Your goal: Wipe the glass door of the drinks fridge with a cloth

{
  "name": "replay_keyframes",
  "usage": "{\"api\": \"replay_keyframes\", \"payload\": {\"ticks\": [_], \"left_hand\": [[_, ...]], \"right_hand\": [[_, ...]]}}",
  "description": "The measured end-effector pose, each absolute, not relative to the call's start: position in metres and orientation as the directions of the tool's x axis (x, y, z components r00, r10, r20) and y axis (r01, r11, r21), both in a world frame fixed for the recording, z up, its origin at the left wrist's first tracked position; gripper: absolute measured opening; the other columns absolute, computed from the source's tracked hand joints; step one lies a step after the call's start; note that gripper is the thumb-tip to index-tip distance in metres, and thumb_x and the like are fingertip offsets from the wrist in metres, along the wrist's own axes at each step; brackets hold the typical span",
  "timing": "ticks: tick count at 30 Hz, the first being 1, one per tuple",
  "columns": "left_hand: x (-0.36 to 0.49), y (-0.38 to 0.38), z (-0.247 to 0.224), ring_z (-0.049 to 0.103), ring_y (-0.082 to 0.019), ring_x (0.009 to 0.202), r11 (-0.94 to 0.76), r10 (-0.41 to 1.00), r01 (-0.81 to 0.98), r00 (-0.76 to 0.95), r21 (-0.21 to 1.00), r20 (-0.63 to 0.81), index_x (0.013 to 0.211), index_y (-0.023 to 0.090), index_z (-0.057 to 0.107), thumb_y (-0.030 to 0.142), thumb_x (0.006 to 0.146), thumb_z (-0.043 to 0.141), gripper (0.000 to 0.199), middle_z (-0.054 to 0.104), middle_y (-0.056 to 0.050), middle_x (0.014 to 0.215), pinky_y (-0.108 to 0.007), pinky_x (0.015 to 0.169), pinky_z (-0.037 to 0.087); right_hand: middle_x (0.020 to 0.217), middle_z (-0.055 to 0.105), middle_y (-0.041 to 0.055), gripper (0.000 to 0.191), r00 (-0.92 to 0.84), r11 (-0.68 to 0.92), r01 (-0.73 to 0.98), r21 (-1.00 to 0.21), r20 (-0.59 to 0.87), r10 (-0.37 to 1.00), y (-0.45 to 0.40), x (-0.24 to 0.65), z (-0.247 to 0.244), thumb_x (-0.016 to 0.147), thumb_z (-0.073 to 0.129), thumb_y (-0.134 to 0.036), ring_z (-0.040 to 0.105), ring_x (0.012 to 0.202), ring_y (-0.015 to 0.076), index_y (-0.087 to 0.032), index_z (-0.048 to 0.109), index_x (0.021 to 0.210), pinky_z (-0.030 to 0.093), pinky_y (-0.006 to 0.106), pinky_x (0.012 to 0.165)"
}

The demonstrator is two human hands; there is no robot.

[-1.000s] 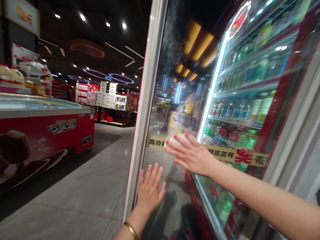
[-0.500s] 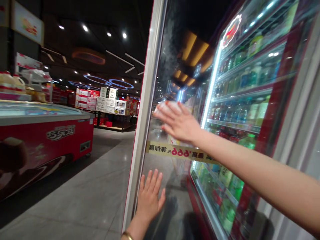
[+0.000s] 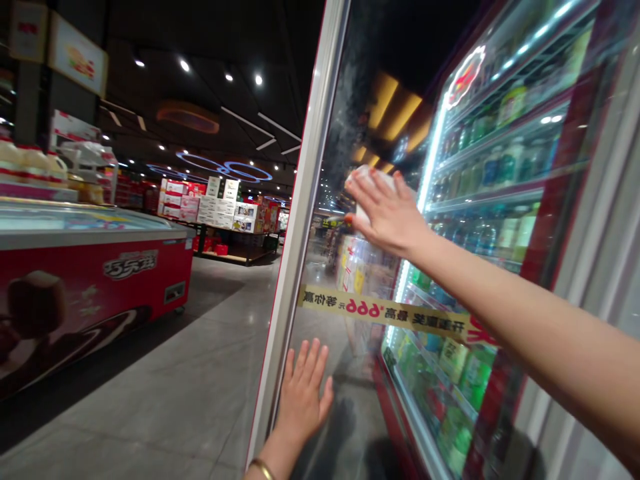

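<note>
White cloth (image 3: 385, 178) lies upper centre of frame, between the flat, unclenched right hand (image 3: 393, 219) and the glass door (image 3: 323, 267). Left hand (image 3: 304, 397), spread and holding nothing visible, rests lower centre, farther from the cloth.

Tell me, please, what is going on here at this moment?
A person's right hand spreads over a crumpled white cloth or tissue, apparently flat against a transparent glass door, above its pale-yellow printed strip. The left hand is open, palm toward the glass, below the strip and near the door's silver metal frame; I cannot tell whether it touches. Beyond the glass, plastic bottles fill lit shelves.
</note>
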State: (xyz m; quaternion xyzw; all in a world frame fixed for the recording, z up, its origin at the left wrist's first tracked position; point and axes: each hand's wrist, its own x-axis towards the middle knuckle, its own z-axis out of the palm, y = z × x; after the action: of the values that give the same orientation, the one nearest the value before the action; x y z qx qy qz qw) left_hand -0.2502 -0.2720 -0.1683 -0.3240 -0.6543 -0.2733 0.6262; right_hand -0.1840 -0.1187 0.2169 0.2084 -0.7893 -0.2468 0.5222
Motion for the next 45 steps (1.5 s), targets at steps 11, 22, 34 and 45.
{"api": "replay_keyframes", "payload": {"ticks": [11,22,34,45], "left_hand": [[-0.254,-0.273,-0.175,0.027,-0.023,0.171,0.654,0.110,0.755,-0.028,-0.052,0.993,0.171,0.019,0.039,0.036,0.100,0.065,0.077,0.055,-0.011,0.167,-0.046,0.144,0.014],[-0.246,-0.276,-0.167,0.026,-0.023,0.172,0.624,0.111,0.780,-0.031,-0.046,0.993,0.170,0.018,0.041,0.031,0.101,0.064,0.074,0.059,-0.011,0.165,-0.045,0.144,0.014],[-0.246,-0.274,-0.029,0.032,-0.030,0.169,0.521,-0.067,0.845,0.185,-0.124,0.980,0.173,0.020,0.030,0.023,0.099,0.062,0.080,0.044,-0.016,0.176,-0.056,0.137,0.033],[-0.266,-0.257,-0.012,0.016,-0.026,0.174,0.591,0.078,0.781,0.194,-0.202,0.978,0.170,0.011,0.032,0.027,0.101,0.062,0.077,0.046,-0.019,0.173,-0.051,0.141,0.025]], "right_hand": [[0.183,0.032,0.0041,0.080,-0.392,0.693,-0.110,0.713,0.609,-0.689,-0.123,-0.199,0.188,0.109,0.039,-0.071,0.021,0.172,0.0290,-0.027,0.029,0.175,0.013,0.065,0.141],[0.183,0.031,0.0019,0.083,-0.453,0.646,-0.135,0.751,0.533,-0.715,-0.103,-0.185,0.171,0.108,0.038,-0.074,0.022,0.172,0.0272,-0.028,0.026,0.176,0.007,0.060,0.143],[0.179,0.041,0.0068,0.076,-0.312,0.685,-0.114,0.720,0.628,-0.713,-0.105,-0.196,0.186,0.111,0.041,-0.064,0.027,0.170,0.0341,-0.023,0.033,0.174,0.010,0.069,0.142],[0.181,0.034,0.0032,0.064,-0.374,0.717,-0.118,0.687,0.638,-0.673,-0.090,-0.187,0.220,0.114,0.035,-0.046,0.027,0.171,0.0299,-0.027,0.033,0.175,0.017,0.064,0.142]]}}
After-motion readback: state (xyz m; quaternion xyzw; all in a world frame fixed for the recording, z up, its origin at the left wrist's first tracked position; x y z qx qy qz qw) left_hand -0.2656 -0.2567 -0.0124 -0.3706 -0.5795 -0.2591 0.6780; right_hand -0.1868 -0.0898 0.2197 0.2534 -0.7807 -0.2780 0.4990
